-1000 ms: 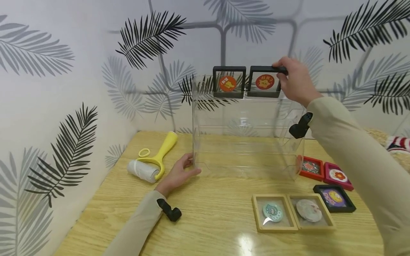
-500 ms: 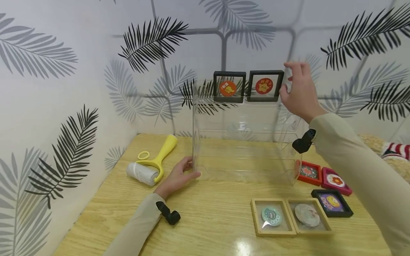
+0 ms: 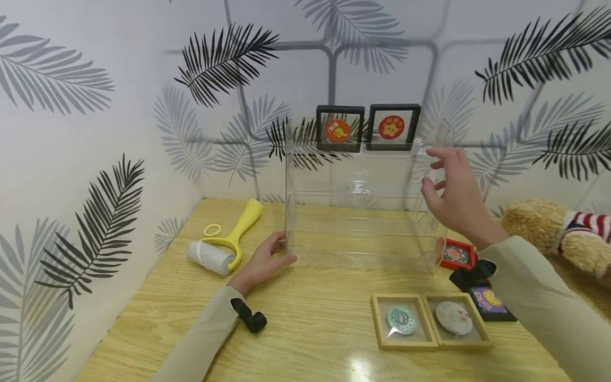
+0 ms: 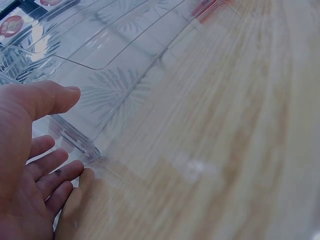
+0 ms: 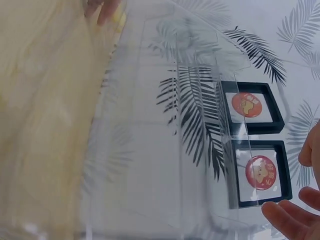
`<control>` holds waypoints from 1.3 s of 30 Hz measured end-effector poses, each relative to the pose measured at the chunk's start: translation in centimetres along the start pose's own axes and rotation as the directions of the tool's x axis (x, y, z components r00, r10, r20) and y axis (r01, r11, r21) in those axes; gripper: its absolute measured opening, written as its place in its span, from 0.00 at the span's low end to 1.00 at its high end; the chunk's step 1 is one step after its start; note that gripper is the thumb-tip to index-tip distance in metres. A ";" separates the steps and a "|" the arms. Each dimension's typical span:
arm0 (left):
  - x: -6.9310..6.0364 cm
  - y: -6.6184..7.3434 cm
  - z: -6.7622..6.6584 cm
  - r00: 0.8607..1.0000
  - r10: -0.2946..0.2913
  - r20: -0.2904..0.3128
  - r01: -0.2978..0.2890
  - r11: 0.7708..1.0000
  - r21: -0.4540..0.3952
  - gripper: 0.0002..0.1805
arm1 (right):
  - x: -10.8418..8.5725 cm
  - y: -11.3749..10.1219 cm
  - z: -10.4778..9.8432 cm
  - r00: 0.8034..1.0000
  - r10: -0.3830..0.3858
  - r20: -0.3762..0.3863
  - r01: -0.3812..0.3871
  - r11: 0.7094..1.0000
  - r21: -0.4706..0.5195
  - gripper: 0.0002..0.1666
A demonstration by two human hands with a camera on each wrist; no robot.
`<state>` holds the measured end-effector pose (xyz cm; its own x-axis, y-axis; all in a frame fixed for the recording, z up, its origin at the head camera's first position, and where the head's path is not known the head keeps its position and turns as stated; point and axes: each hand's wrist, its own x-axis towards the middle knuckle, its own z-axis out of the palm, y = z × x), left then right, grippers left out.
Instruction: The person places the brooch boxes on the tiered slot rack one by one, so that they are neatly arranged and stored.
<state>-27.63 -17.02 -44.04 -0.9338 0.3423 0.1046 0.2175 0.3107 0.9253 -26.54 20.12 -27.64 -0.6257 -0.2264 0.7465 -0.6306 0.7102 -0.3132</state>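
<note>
A clear acrylic tiered display rack (image 3: 353,217) stands on the wooden table (image 3: 305,329). Two black-framed display cases sit side by side on its top tier: one with an orange badge (image 3: 337,130), the other with a red star badge (image 3: 392,127). At the rack's lower left corner rests my left hand (image 3: 264,264); in the left wrist view its thumb and fingers lie spread around the clear side panel, not curled tight. My right hand (image 3: 455,193) hovers by the rack's right side, fingers loosely bent, holding nothing. In the right wrist view its fingertips are beside the star-badge case (image 5: 287,175).
Two wooden-framed cases (image 3: 431,345) lie front right. Behind them are a black case with a purple picture (image 3: 491,302) and a red case (image 3: 457,254). A yellow lint roller (image 3: 224,246) and yellow ring (image 3: 212,229) lie left. A teddy bear (image 3: 534,225) sits right.
My right hand has let go of the star-badge case and moved down and to the right. The case stays standing on the top tier. My left hand has kept its place.
</note>
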 end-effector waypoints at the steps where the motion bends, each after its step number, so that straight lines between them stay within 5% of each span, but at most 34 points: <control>1: 0.0 0.0 0.0 1.000 -0.001 -0.002 0.001 1.000 0.002 0.34 | -0.6 0.0 0.0 1.000 0.009 -0.005 -0.009 1.000 0.020 0.27; 10: 0.0 0.4 -0.1 1.000 -0.020 0.001 0.020 1.000 0.008 0.34 | -6.0 0.3 0.8 0.999 -0.013 0.034 0.011 0.997 0.077 0.26; 15: 0.0 0.4 -0.1 1.000 -0.014 -0.006 0.014 1.000 0.008 0.34 | -8.3 0.0 0.7 0.988 -0.018 0.156 0.001 0.994 0.108 0.25; 22: 0.0 0.3 0.0 1.000 -0.015 0.003 0.015 1.000 0.002 0.34 | -11.2 -0.3 0.2 0.921 -0.061 0.385 -0.009 0.984 0.179 0.25; 30: 0.1 0.3 -0.1 1.000 -0.009 -0.007 0.009 1.000 0.010 0.34 | -13.6 -0.2 0.3 0.868 -0.089 0.489 -0.030 0.973 0.230 0.27; 39: 0.0 0.3 -0.1 0.999 -0.034 0.009 0.034 0.999 0.001 0.35 | -14.5 0.2 0.0 0.753 -0.114 0.649 -0.039 0.975 0.217 0.42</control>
<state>-27.62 -16.96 -43.76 -0.9380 0.3396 0.0701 0.1862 0.3227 0.9280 -17.59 23.49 -38.51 -0.6970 -0.6836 0.2167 -0.6900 0.5570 -0.4622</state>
